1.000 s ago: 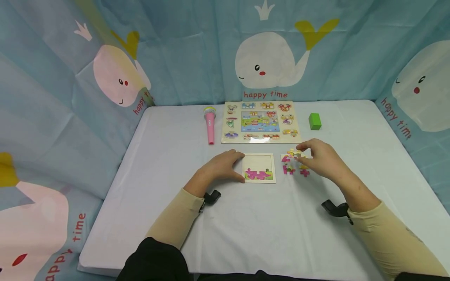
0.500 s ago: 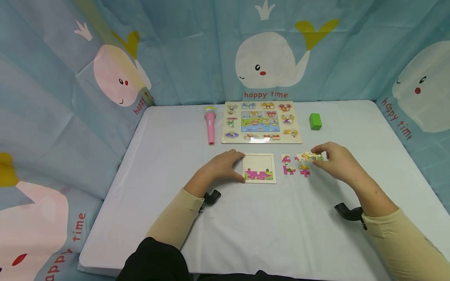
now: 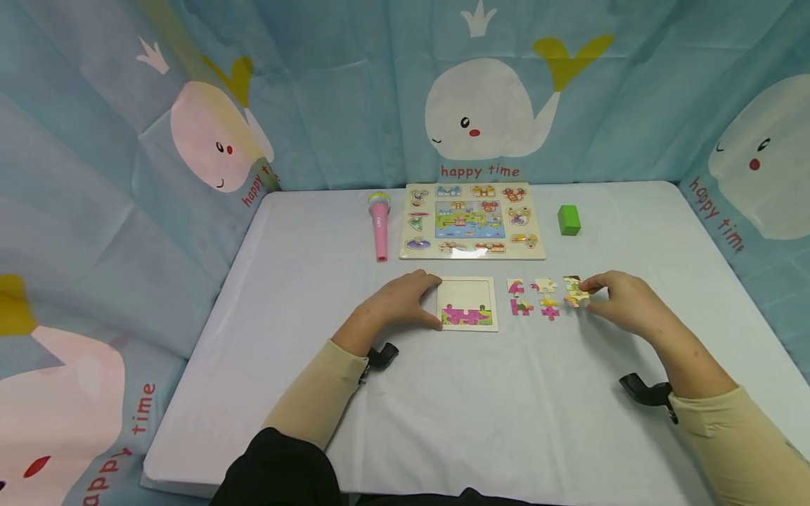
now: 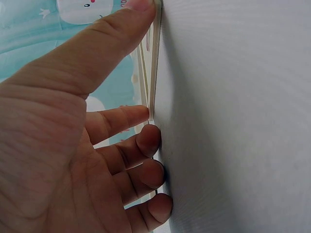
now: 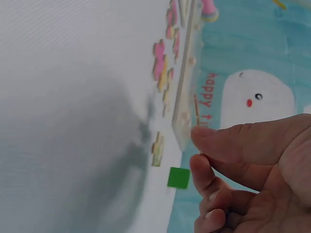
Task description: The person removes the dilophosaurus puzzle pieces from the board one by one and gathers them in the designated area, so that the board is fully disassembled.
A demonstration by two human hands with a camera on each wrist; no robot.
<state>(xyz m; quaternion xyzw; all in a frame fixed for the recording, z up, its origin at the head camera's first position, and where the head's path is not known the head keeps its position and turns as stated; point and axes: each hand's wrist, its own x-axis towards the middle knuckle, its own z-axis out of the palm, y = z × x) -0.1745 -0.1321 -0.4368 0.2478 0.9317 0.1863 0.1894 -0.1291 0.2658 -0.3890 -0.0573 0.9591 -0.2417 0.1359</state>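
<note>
My left hand (image 3: 400, 301) holds the left side of a small square puzzle tray (image 3: 468, 280), thumb at the near corner and forefinger at the far one. Joined pink and green pieces (image 3: 466, 315) fill the tray's lower part. To its right, loose puzzle pieces (image 3: 515, 306) lie in small groups. My right hand (image 3: 623, 301) is at the rightmost group, thumb and forefinger pinching a yellowish puzzle piece (image 3: 576, 300). In the right wrist view that piece (image 5: 196, 109) seems a thin edge at the thumb, above the table; another loose piece (image 5: 158, 149) lies beyond.
Behind the tray lies a larger picture puzzle board (image 3: 408, 225). A pink toy microphone (image 3: 380, 228) is on its left and a green block (image 3: 569, 221) on its right. The white-covered table (image 3: 481, 422) meets a blue whale-print curtain (image 3: 335, 105).
My right hand has moved right and slightly nearer, away from the loose pieces, which now lie more spread out with a group at the right. The left hand and tray stay put.
</note>
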